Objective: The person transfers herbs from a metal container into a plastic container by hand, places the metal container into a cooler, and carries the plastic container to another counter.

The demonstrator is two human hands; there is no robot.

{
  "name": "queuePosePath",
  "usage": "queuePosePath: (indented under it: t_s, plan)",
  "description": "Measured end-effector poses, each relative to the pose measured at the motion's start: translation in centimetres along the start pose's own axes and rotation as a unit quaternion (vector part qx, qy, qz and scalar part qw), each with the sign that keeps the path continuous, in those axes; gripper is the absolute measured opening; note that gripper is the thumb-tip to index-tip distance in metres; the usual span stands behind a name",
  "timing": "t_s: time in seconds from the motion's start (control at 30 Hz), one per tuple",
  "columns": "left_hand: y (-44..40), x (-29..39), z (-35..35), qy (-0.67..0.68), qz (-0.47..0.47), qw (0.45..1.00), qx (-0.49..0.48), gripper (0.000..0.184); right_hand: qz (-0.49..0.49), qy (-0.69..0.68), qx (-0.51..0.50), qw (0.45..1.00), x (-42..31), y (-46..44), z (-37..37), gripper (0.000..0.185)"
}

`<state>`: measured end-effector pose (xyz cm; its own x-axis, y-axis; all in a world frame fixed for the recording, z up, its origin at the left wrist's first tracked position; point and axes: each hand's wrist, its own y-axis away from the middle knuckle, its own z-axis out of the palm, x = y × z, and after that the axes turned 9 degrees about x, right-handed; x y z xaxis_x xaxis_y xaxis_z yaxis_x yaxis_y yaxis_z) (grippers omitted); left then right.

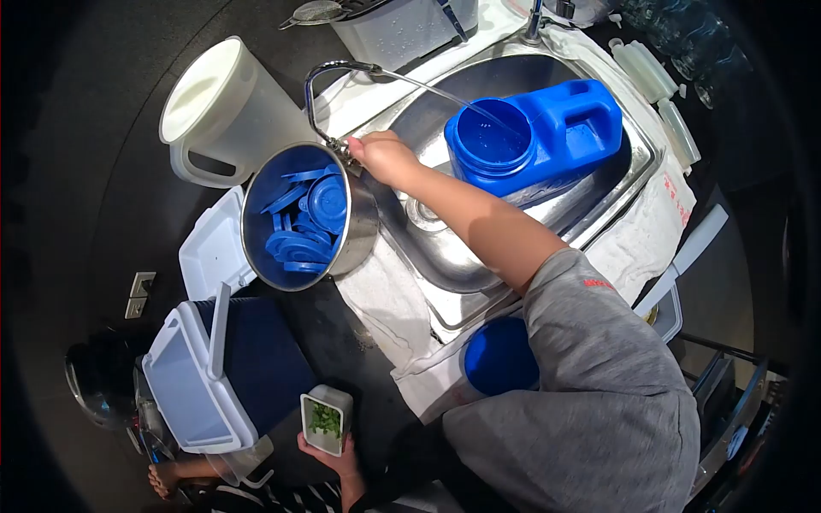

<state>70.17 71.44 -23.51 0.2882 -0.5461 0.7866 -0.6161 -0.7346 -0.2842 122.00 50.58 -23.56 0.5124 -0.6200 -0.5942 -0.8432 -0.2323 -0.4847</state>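
My right hand [386, 159] has its fingers closed around the handle at the base of the curved metal tap [310, 98]. A thin stream of water runs from the spout into the wide round mouth of a blue jug [556, 141], which lies tilted in the steel sink [457, 261] with its handle at the right. Beside my hand, a steel pot [361, 224] holds several blue lids [327, 203]. Under my grey sleeve, a blue round container [500, 355] is partly covered. My left hand is not in view.
A white pitcher [256, 115] stands at upper left. Below it are a white tray [215, 244] and a blue cooler [265, 355]. At the bottom, another person's hand [338, 462] holds a small container of greens [325, 418]. White towels [385, 312] surround the sink.
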Motion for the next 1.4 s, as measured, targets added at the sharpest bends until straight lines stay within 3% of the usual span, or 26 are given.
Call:
queuePosePath:
  t_s: [0.03, 0.07, 0.1, 0.13, 0.2, 0.23, 0.3, 0.37, 0.43, 0.5, 0.57, 0.63, 0.7, 0.77, 0.83, 0.93, 1.0, 1.4]
  plan:
    - [0.0, 0.0, 0.0, 0.001, 0.001, 1.0, 0.001, 0.103, -0.002, -0.001, 0.001, 1.0, 0.2, -0.1, 0.1, 0.054]
    - [0.0, 0.1, 0.1, 0.001, 0.001, 1.0, 0.002, 0.102, 0.149, -0.117, -0.072, 0.979, -0.3, -0.5, -0.6, 0.056]
    - [-0.1, 0.3, 0.1, 0.001, 0.001, 1.0, 0.003, 0.102, 0.293, -0.228, -0.143, 0.917, -0.8, -0.7, -1.2, 0.058]
    - [-0.1, 0.5, 0.2, -0.001, 0.007, 1.0, 0.001, 0.1, 0.292, -0.228, -0.143, 0.918, -0.8, -0.7, -1.3, 0.058]
    - [-0.2, 0.7, 0.3, -0.002, 0.014, 1.0, -0.001, 0.098, 0.39, -0.359, -0.153, 0.834, -0.2, -0.7, -0.7, 0.056]
    - [-0.2, 0.7, 0.3, -0.001, 0.016, 1.0, 0.001, 0.096, 0.389, -0.359, -0.152, 0.835, 0.1, -0.2, -0.5, 0.056]
    - [-0.2, 0.3, 0.3, 0.002, 0.019, 1.0, 0.001, 0.094, 0.432, -0.414, -0.178, 0.781, 0.6, 1.3, -0.6, 0.051]
    - [-0.3, 0.0, 0.2, -0.005, 0.05, 0.999, -0.006, 0.09, 0.401, -0.38, -0.183, 0.813, 0.2, 2.4, -0.6, 0.044]
    - [-0.1, 0.1, 0.0, -0.002, 0.037, 0.999, -0.011, 0.089, 0.364, -0.314, -0.114, 0.87, -0.8, 4.0, -0.9, 0.041]
    - [-0.2, 0.6, 0.2, 0.003, 0.026, 1.0, -0.016, 0.087, 0.362, -0.294, -0.082, 0.881, -2.0, 6.0, -2.1, 0.036]
    - [-0.1, 0.9, 0.3, 0.03, 0.023, 0.999, -0.025, 0.082, 0.223, -0.219, -0.07, 0.947, -2.1, 8.5, -3.8, 0.033]
    - [-0.1, 0.9, 0.3, 0.032, 0.009, 0.999, -0.024, 0.083, 0.108, -0.159, -0.195, 0.962, -1.9, 10.4, -7.4, 0.03]
    - [0.0, 0.9, 0.2, 0.032, -0.007, 0.999, -0.024, 0.083, 0.04, -0.011, -0.352, 0.935, -1.3, 11.7, -11.0, 0.028]
    - [-0.1, 1.0, 0.1, -0.003, 0.014, 1.0, -0.027, 0.083, 0.057, 0.12, -0.437, 0.89, 2.1, 13.6, -11.8, 0.024]
    - [-0.1, 0.4, 0.0, 0.011, 0.02, 0.999, -0.031, 0.083, 0.143, 0.227, -0.486, 0.832, 4.3, 14.5, -13.6, 0.026]
    - [-0.1, 0.1, 0.1, 0.038, 0.009, 0.999, -0.027, 0.084, 0.175, 0.273, -0.501, 0.802, 8.4, 15.2, -14.7, 0.034]
    - [-0.1, 0.0, 0.2, 0.05, -0.01, 0.998, -0.021, 0.085, 0.158, 0.293, -0.582, 0.742, 10.0, 15.1, -14.5, 0.038]
    - [-0.1, -0.1, 0.1, 0.022, 0.006, 1.0, -0.01, 0.094, 0.239, 0.295, -0.529, 0.759, 9.4, 14.1, -15.2, 0.035]
